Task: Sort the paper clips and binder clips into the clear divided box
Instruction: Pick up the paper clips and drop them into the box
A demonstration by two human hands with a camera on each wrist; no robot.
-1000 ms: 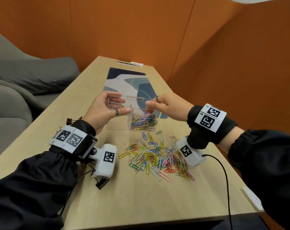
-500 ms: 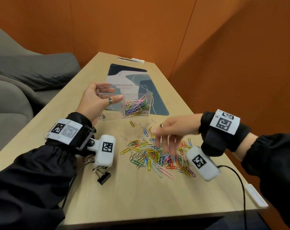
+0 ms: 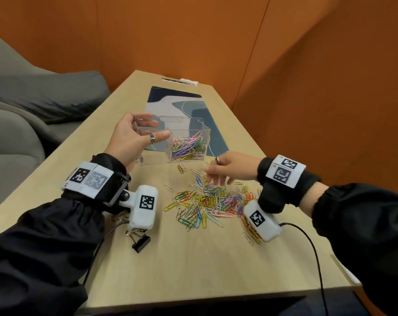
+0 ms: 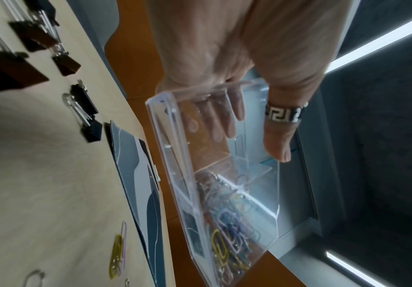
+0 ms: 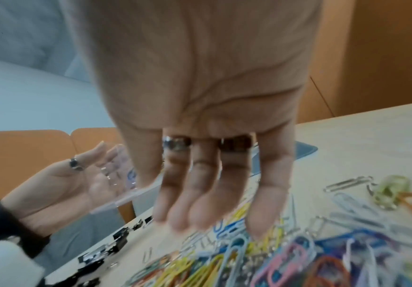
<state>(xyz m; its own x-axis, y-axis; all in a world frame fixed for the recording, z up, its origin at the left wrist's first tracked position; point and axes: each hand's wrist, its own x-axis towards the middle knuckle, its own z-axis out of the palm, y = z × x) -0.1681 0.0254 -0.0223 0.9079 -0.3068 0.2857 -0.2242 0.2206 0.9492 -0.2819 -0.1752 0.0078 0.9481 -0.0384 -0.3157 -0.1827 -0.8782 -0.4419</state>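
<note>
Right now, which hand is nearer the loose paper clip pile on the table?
Right. The right hand hovers just above the pile, fingers spread and pointing down at it. The left hand is further back, holding the clear box off the table.

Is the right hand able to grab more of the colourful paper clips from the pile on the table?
Probably yes. The right hand hangs open just above the pile of colourful paper clips on the wooden table, fingers spread, with nothing between them. The left hand holds the clear divided box off to the side.

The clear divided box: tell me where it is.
In the head view, the clear divided box is held by the left hand above the table, beyond the loose paper clips.
</note>
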